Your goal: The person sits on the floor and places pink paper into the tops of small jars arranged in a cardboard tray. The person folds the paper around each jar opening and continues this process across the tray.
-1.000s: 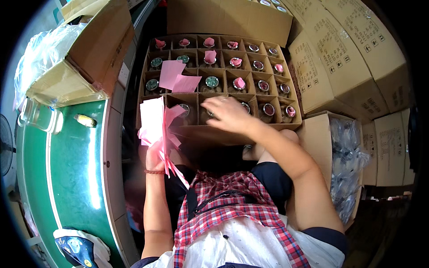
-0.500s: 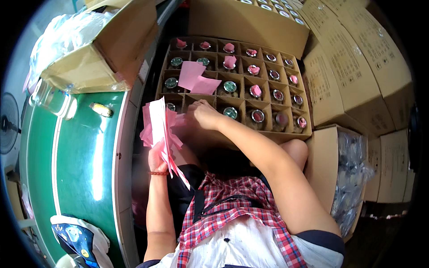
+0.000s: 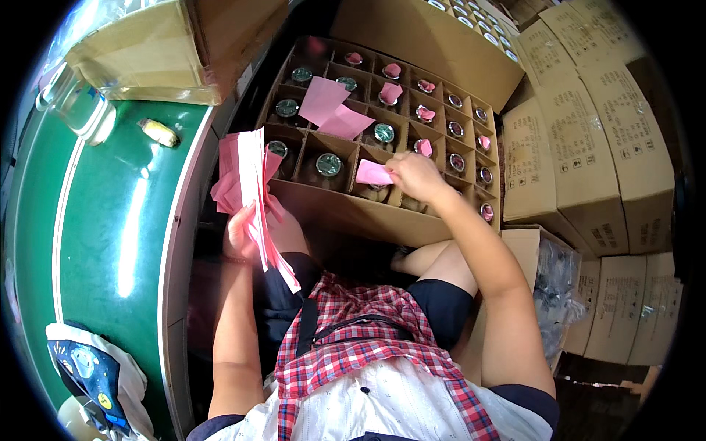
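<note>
A small pink slip (image 3: pixel 372 173) sits over a glass container in the front row of a divided carton (image 3: pixel 346 213), pinched between the fingertips of the right hand (image 3: pixel 418 178), which is closed down with its fingers curled. I can't tell from here whether the slip touches the glass beneath it. The left hand (image 3: pixel 241 231), closed around a thick sheaf of pink papers (image 3: pixel 252 192), holds it upright at the carton's near left corner, its sheets fanning outward. Two loose pink sheets (image 3: pixel 323 101) lie overlapping across the cardboard dividers. Round-topped containers fill many cells; some, like the greenish one (image 3: pixel 329 165) just left of the slip, show their tops bare, while others have crumpled pink paper at the mouth. To the person's left runs a green table (image 3: pixel 110 220), bearing a clear pitcher (image 3: pixel 82 109) and an open cardboard box (image 3: pixel 140 65). Over on the right, brown cartons (image 3: pixel 588 158) stand stacked, near a box of plastic-wrapped goods (image 3: pixel 553 283).
</note>
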The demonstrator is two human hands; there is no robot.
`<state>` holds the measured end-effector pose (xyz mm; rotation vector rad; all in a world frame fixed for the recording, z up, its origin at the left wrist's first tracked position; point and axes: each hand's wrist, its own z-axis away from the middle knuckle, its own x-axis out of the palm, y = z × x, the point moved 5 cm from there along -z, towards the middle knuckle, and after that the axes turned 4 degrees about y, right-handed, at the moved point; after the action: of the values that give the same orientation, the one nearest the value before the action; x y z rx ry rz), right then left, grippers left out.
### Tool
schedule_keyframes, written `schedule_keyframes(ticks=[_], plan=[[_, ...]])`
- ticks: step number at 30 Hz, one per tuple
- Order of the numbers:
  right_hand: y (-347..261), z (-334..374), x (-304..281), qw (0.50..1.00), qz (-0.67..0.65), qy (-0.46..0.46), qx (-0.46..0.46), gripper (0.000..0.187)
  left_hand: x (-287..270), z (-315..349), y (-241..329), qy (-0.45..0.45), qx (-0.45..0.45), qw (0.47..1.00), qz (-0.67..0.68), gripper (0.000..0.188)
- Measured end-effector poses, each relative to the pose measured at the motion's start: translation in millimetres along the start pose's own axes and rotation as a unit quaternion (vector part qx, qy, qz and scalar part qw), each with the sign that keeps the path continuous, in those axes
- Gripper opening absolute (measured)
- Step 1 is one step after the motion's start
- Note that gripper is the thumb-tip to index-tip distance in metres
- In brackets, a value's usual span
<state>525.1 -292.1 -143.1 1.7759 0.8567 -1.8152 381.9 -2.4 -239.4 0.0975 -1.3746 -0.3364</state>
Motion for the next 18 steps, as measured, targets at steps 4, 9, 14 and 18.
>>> schedule_keyframes(ticks=[4,9,14,18], plan=[[3,-12,36,0.998,0.064,-0.017,0.001,0.004,11,-5,-2,-0.045,-0.013,0.999,-0.020,0.035],[-3,-34,35,0.983,0.166,0.037,0.065,0.019,10,-2,0,0.016,0.010,0.999,-0.026,0.034],[-8,-25,62,0.977,0.177,-0.025,0.113,0.014,7,-4,-1,0.031,0.009,0.998,-0.052,0.031],[7,-14,59,0.987,0.053,-0.009,0.154,0.019,9,-2,-3,0.044,0.010,0.998,-0.052,0.030]])
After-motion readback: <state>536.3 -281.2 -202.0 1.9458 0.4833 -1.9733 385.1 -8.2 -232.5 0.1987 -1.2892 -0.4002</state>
